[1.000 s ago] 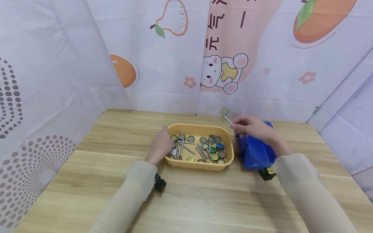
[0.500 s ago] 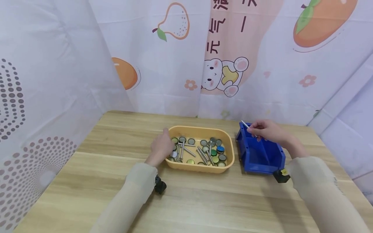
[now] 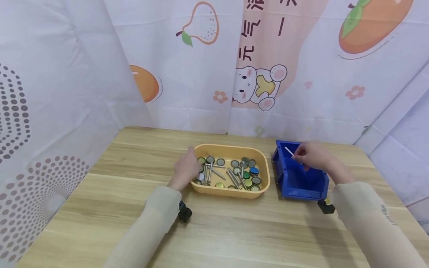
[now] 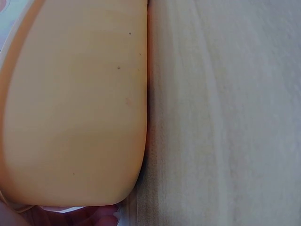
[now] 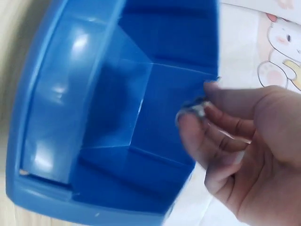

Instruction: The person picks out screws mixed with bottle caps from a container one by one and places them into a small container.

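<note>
Pinch Hold: Hazards and Pose

I am pinching one metal bolt (image 3: pixel 288 150) between the thumb and fingertips of my right hand (image 3: pixel 313 155), above the blue bin (image 3: pixel 303 193). The bolt is tilting, its free end pointing up and to the left.

Hazard 1, slip: my fingertips are covering only one end of a thin shank, so I am judging that it could swivel or drop crookedly.

Hazard 2, rim strike: the free end is pointing toward the bin's left side; sideways drift could catch the wall and flick the bolt onto the table (image 3: pixel 234 227).

Hazard 3, tray shift: my left hand (image 3: pixel 186 163) is gripping the left end of the yellow tray (image 3: pixel 231 191). A careless pull would probably disturb the bottle caps (image 3: pixel 254 170) and loose bolts (image 3: pixel 210 173) lying inside.

Pose: my right forearm (image 3: pixel 372 223) is extending forward and inward, the spare fingers curling loosely toward the palm. My left forearm (image 3: pixel 147 227) is angling in from the near side. I cannot tell my fingertips' height above the bin floor.
</note>
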`<state>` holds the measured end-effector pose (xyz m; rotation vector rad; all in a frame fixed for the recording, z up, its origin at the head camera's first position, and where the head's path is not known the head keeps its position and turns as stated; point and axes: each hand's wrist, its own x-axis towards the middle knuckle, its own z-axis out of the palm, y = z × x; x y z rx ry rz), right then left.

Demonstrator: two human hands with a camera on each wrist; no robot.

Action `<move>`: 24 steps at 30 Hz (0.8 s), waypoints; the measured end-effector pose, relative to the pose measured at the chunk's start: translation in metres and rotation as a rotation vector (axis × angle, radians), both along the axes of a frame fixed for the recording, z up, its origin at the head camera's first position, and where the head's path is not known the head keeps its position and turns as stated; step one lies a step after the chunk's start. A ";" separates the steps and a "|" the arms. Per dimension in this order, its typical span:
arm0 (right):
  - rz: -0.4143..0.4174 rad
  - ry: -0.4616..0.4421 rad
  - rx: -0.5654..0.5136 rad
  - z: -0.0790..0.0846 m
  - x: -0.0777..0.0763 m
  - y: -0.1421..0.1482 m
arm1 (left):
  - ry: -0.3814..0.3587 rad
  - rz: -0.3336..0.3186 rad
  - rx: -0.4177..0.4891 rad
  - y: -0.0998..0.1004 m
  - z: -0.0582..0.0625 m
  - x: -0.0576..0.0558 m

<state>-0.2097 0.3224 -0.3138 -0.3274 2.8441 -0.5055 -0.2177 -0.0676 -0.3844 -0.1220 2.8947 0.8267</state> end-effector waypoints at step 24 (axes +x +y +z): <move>0.017 0.194 0.108 0.018 -0.012 -0.047 | 0.008 -0.002 -0.017 0.001 0.000 -0.001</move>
